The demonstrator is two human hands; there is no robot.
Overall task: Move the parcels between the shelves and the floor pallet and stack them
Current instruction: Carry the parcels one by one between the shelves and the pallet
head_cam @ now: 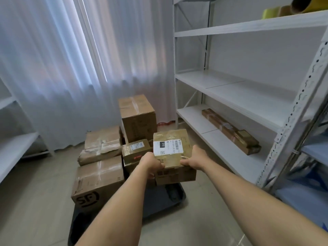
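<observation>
I hold a taped brown parcel (173, 153) with a white shipping label in both hands, above the dark floor pallet (165, 197). My left hand (150, 164) grips its near left edge and my right hand (194, 159) grips its near right edge. On the pallet stand several cardboard parcels: a tall box (137, 118) at the back, a flat wrapped one (102, 144) on the left, a box marked SF (97, 181) in front, and a small labelled box (136, 151) just left of the held parcel.
A white metal shelf unit (239, 96) fills the right side; a long narrow brown parcel (230, 131) lies on its lowest shelf. Rolls of tape (284, 8) sit on the top shelf. White curtains (71, 68) hang behind; another shelf (16, 148) stands at the left.
</observation>
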